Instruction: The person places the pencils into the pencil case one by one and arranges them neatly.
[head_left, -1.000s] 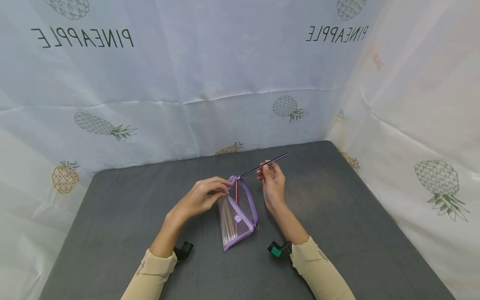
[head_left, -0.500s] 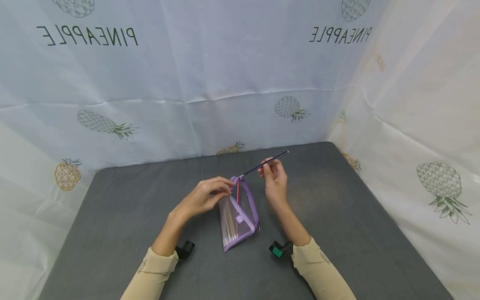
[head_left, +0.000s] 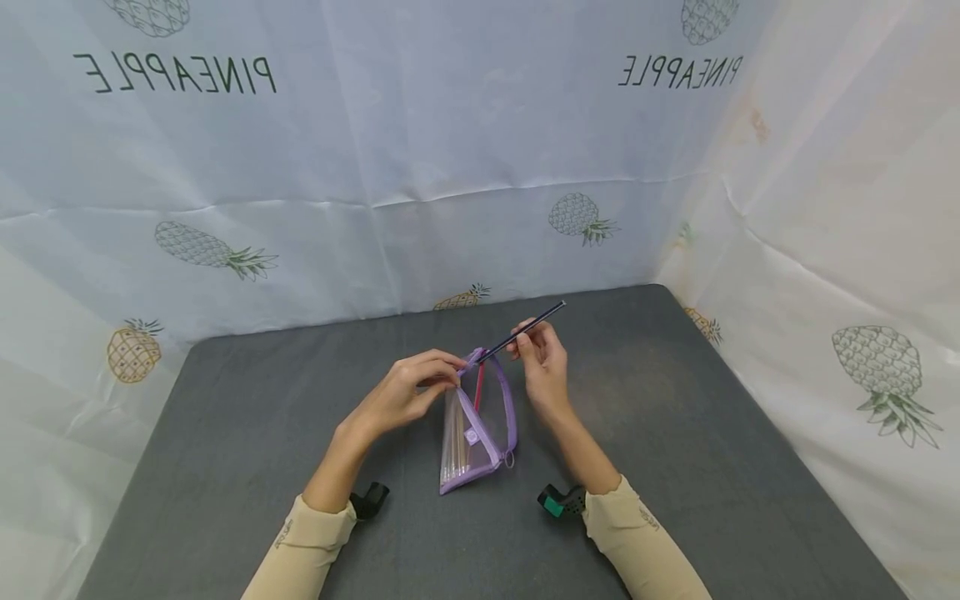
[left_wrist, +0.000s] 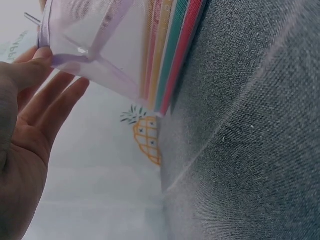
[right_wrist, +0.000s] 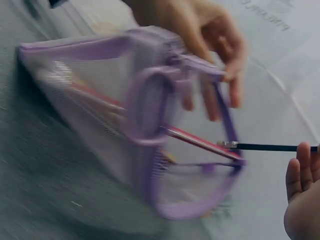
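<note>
A clear pencil pouch with purple trim (head_left: 453, 446) stands slanted on the table, its zipped mouth spread apart. My left hand (head_left: 405, 390) pinches the mouth's edge between thumb and fingers. In the right hand (head_left: 546, 368) I hold a dark pencil (head_left: 552, 310) at a slant. Its metal-ferruled end (right_wrist: 227, 144) is at the pouch's mouth in the right wrist view. A red pencil (right_wrist: 197, 141) lies inside, one end reaching the mouth. Several coloured pencils (left_wrist: 172, 52) show through the pouch wall in the left wrist view.
A dark grey table (head_left: 270, 417) lies under the hands. White sheets printed with pineapples (head_left: 450, 242) hang behind it and at the sides. A ring (head_left: 509, 459) hangs at the pouch's zip corner. Black wrist devices (head_left: 370, 501) sit on both wrists.
The dark pencil and right hand have moved slightly left and down, bringing the pencil's lower end to the pouch's mouth. The pouch's bottom has shifted a little up and left.
</note>
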